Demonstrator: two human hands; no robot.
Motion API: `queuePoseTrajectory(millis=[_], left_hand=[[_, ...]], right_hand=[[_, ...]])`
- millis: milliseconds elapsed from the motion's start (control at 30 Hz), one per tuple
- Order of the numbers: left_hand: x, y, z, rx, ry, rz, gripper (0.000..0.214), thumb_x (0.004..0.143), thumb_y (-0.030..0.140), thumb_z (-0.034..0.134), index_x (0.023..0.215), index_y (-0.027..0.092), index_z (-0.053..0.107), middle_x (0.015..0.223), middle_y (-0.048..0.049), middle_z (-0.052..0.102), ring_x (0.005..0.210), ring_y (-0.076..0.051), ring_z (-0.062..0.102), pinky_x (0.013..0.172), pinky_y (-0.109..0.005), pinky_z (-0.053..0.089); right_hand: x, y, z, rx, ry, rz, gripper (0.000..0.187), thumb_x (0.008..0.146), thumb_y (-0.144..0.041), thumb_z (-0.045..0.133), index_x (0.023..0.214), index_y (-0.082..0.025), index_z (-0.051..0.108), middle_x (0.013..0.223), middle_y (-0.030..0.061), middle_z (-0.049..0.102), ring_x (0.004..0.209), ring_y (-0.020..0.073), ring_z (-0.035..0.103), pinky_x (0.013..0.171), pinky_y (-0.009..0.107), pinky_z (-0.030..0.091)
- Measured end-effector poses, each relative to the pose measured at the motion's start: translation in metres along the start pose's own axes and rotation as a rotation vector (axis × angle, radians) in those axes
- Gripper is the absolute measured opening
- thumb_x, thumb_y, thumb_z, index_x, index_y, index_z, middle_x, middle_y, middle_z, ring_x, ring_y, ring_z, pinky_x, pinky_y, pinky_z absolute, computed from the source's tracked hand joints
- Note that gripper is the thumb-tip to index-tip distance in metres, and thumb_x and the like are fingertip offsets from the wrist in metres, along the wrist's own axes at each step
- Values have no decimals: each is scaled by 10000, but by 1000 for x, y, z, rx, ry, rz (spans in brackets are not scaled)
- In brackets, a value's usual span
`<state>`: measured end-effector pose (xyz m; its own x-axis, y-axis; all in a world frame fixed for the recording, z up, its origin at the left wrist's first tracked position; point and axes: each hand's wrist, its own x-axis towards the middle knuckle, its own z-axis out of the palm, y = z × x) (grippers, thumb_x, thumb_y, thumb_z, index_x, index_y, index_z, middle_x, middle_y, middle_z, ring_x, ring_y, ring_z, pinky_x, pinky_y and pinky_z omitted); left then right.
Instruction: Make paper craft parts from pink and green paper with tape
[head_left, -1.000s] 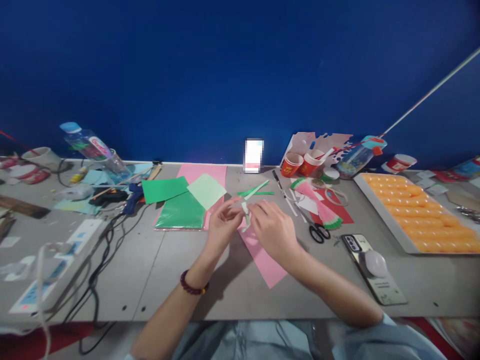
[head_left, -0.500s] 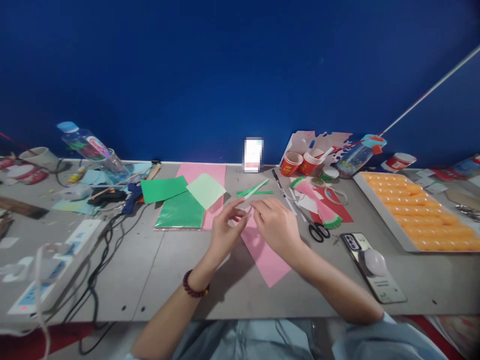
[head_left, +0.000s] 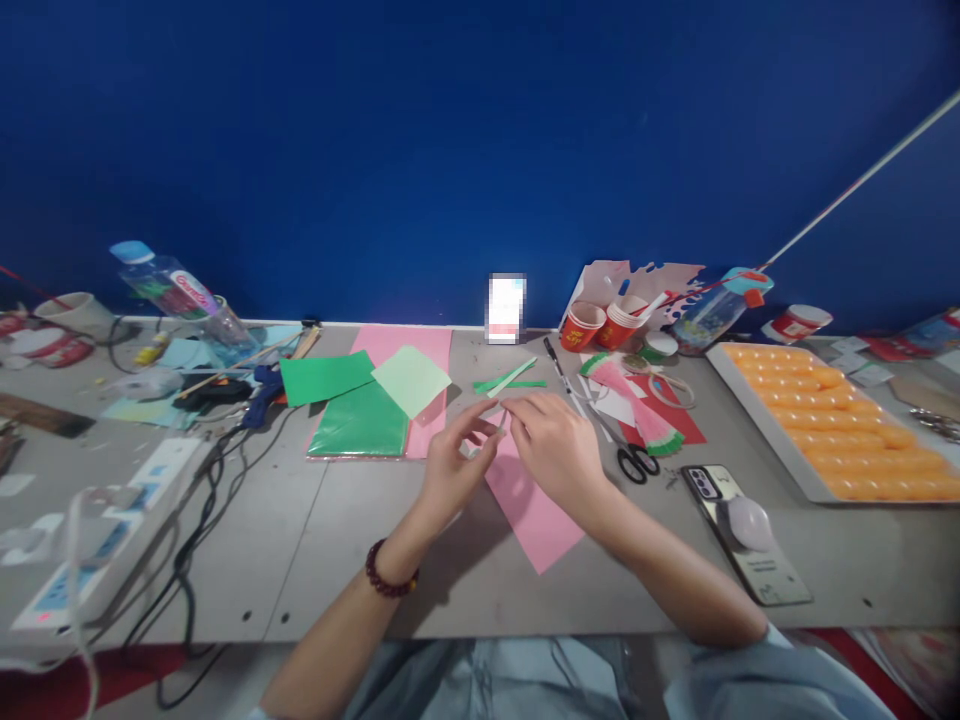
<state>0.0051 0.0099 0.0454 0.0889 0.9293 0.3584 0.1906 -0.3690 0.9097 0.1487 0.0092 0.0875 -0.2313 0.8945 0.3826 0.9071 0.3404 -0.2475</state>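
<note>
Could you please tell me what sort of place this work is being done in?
Probably a paper-craft worktable: green paper sheets, scissors and red paper cups sit on the grey table.

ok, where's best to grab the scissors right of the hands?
Take the scissors by the black handle loops, coming from the near side. The loops lie flat on the table, nearest the person, while the blades point away toward the paper scraps.

Colours here: pink paper (head_left: 536,510) mid-table, pale strip (head_left: 498,430) at its 12 o'clock, green sheets (head_left: 360,420) at 10, red cups (head_left: 583,327) at 1, bumpy orange tray (head_left: 832,420) at 3, deep blue wall (head_left: 420,150) up top.
</note>
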Motion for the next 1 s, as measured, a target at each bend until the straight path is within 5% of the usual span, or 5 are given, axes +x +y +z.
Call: queuePoseTrajectory(millis=[1000], left_hand=[[-4,-1,1,52,-45,64,364,828,259,596,1190,227,586,842,-43,684,742,-138,624,667,-243,503]], right_hand=[[2,6,-4,4,-5,-5,283,869,-111,438,1030,-200,653,993,62,686,925,195,579,708,273,422]])
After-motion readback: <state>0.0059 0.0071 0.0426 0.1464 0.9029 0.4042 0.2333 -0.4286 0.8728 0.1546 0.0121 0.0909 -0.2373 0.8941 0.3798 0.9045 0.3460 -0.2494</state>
